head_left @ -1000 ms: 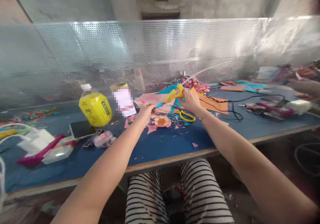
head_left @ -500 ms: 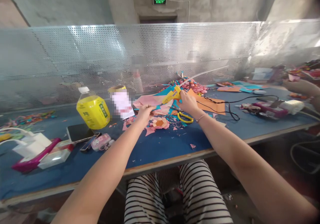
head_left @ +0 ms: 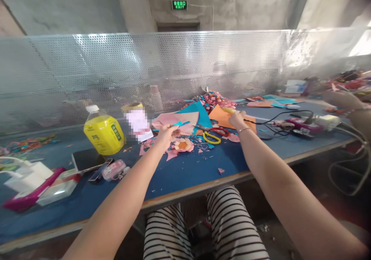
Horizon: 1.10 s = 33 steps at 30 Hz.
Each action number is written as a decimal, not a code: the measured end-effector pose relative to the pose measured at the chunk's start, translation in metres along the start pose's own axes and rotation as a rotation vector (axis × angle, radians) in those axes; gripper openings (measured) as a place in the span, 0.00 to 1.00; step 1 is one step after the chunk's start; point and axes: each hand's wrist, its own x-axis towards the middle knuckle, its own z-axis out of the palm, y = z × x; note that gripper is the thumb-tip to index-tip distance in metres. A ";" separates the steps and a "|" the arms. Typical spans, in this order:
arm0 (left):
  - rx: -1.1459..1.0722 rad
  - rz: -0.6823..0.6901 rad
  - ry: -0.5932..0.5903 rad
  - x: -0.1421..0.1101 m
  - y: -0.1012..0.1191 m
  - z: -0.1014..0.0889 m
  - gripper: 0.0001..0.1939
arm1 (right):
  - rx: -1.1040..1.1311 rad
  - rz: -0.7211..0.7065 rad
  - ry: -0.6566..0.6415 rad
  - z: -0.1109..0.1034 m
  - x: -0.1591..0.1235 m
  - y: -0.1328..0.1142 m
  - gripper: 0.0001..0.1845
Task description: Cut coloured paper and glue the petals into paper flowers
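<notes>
Between the fingers of my left hand [head_left: 165, 135] is a small blue paper piece [head_left: 182, 123], held over the pink sheet [head_left: 179, 120]. My right hand [head_left: 237, 119] is closed around a yellow hot glue gun [head_left: 228, 110], partly hidden by the fingers, above an orange sheet [head_left: 218, 115]. A pink paper flower [head_left: 183, 145] with an orange centre lies just below my left hand. Yellow-handled scissors [head_left: 211, 138] rest between the hands, with a red-handled pair [head_left: 220, 131] beside them. A blue sheet [head_left: 199, 111] lies behind.
A heap of pink and blue paper pieces [head_left: 214, 99] sits against the perforated metal screen [head_left: 171, 67]. On the left stand a yellow drink bottle [head_left: 104, 134], a phone [head_left: 87, 160] and a power strip [head_left: 31, 194]. A black cord [head_left: 269, 117] crosses the right side. Another person's hand [head_left: 342, 99] is at far right.
My right hand has moved right with the glue gun, away from the blue paper piece in my left hand. The red-handled scissors now show. The view has shifted slightly.
</notes>
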 end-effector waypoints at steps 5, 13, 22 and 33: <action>0.132 0.027 -0.048 -0.001 0.002 0.001 0.07 | 0.093 -0.086 -0.199 0.010 -0.021 -0.055 0.05; 0.391 0.158 -0.305 0.001 -0.009 -0.001 0.28 | 0.973 -0.203 -0.518 0.034 -0.072 -0.126 0.12; 0.297 0.349 -0.240 -0.006 -0.001 0.006 0.18 | 1.408 0.068 -0.494 0.028 -0.077 -0.138 0.14; 1.006 0.049 -0.300 -0.004 0.003 -0.019 0.07 | 1.410 0.117 -0.274 0.017 -0.057 -0.123 0.12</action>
